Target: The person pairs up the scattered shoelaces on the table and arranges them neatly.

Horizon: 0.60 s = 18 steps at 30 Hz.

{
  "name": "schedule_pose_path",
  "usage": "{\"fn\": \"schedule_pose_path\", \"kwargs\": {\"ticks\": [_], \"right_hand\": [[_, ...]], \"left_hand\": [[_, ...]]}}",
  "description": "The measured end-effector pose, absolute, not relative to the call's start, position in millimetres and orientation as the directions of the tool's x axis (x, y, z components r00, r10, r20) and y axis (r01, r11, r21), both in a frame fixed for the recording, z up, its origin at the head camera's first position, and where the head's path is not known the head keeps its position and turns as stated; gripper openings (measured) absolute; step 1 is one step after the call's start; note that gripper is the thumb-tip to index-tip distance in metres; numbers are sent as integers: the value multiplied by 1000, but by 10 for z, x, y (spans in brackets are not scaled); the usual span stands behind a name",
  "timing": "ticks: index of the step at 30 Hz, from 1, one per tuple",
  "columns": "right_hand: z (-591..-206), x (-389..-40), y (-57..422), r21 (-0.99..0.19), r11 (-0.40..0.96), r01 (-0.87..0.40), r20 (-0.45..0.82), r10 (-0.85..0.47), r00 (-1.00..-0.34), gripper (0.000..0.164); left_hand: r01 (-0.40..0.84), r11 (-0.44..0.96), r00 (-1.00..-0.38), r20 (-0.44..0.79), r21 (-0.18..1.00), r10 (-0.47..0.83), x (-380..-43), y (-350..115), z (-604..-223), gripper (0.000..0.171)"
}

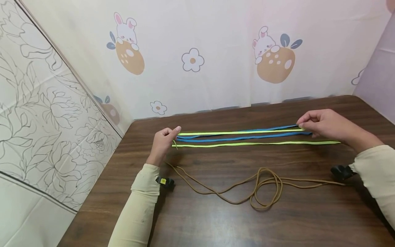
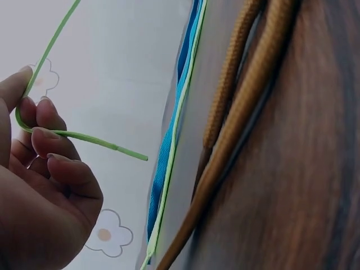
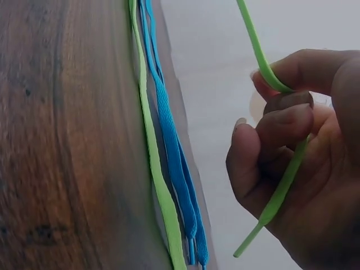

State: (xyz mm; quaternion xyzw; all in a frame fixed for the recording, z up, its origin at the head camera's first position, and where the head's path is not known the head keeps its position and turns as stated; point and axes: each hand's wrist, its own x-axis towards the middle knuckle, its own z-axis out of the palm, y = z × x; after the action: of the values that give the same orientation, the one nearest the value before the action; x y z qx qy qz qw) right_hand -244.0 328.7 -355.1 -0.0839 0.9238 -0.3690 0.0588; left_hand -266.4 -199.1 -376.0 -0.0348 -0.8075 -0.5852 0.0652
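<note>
A neon-green flat shoelace [image 1: 240, 132] stretches nearly straight between the two hands, above the table. My left hand [image 1: 161, 144] pinches it near one end; in the left wrist view the lace bends round the fingers and its tip sticks out. Thumb and index finger of my right hand [image 3: 304, 124] pinch the other end, and its tip dangles below the curled fingers. Two strands of blue shoelace [image 3: 174, 152] lie behind and below the held lace, partly overlapped by it in the head view. A second green shoelace [image 1: 247, 143] lies nearer on the table.
A long brown round lace [image 1: 234, 203] lies looped on the dark wooden table [image 1: 216, 226], in front of the coloured laces. Behind the table's back edge hangs a pale curtain [image 1: 222, 68] with rabbit and flower prints. A flower-patterned panel [image 1: 46, 103] stands at the left.
</note>
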Motion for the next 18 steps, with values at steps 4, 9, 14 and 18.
{"fn": "schedule_pose_path", "kwargs": {"ticks": [4,9,14,18], "right_hand": [[-3583,-2463,3314,-678,725,-121,-62,-220,-974,32],[-3613,-2488,3340,-648,751,-126,-78,-230,-970,25],[-3632,-2489,3364,-624,771,-122,-99,-234,-967,27],[-3640,-2474,3368,-616,779,-115,-110,-230,-967,28]], "left_hand": [[113,313,-992,125,943,-19,-2674,-2003,-3765,65],[107,307,-994,112,946,1,-2683,-2017,-3772,60],[84,334,-996,88,939,4,-2684,-2037,-3783,63],[57,359,-998,61,932,-1,-2692,-2058,-3792,68]]}}
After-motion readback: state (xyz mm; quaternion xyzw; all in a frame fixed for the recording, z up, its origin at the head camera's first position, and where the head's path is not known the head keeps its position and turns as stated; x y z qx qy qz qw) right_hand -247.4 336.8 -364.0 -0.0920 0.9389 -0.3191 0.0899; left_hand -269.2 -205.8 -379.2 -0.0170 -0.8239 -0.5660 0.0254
